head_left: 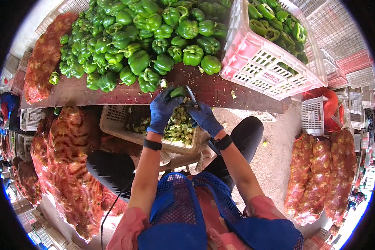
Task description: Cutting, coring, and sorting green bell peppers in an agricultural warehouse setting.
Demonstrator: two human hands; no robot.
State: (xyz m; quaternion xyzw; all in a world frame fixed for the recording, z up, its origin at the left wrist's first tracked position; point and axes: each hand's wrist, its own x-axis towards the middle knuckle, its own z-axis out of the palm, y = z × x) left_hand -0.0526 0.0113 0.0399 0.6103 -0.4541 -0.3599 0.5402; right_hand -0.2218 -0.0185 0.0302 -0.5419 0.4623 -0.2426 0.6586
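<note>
My left hand (161, 109), in a blue knit glove, is closed around a green bell pepper (178, 92) just past the near edge of the table. In the same kind of glove, my right hand (202, 116) grips a knife whose curved metal blade (191, 95) rises beside the pepper. The knife's handle is hidden in my fingers. Below both hands stands a pale plastic crate (116, 130) with a heap of cut pepper cores (180, 129) in it. A large pile of whole green bell peppers (154, 37) covers the tabletop ahead.
On the dark red table (254, 93), a pink and white crate (275, 62) of peppers stands at the right. Red mesh sacks (73, 162) lean at the left, and more sacks (314, 179) lie on the floor at the right. Stacked crates (341, 37) line the back right.
</note>
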